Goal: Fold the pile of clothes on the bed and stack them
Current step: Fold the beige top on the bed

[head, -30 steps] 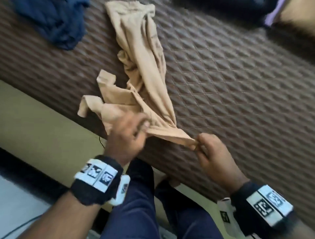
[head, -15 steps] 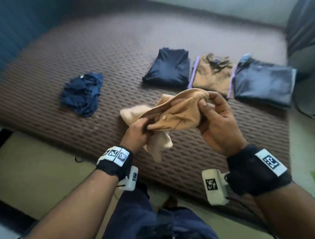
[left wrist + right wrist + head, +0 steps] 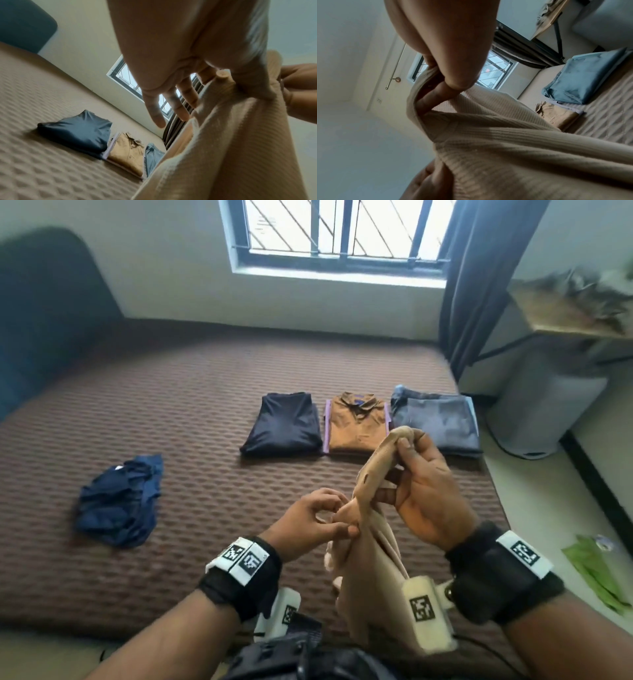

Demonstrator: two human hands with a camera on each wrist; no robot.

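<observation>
A beige ribbed garment (image 3: 373, 570) hangs in front of me over the near edge of the bed (image 3: 191, 412). My right hand (image 3: 402, 446) holds its top edge up, fingers tucked into the fabric (image 3: 505, 135). Lower and to the left, my left hand (image 3: 337, 517) pinches a fold of the same garment (image 3: 240, 135). A crumpled navy garment (image 3: 120, 501) lies on the bed to the left. Three folded pieces lie side by side further back: a dark navy one (image 3: 284, 422), a brown shirt (image 3: 358, 422) and a grey-blue one (image 3: 436, 419).
A dark blue headboard (image 3: 44, 302) stands at the left end of the bed. The window (image 3: 342, 231) and a dark curtain (image 3: 479, 268) are behind it. A grey bin (image 3: 544, 405) and a shelf (image 3: 575, 309) stand right of the bed, green stuff (image 3: 596, 570) on the floor.
Both hands lifted the beige garment off the bed's near edge. My right hand rose higher, so the cloth now hangs down. The head view tilted up to show the room.
</observation>
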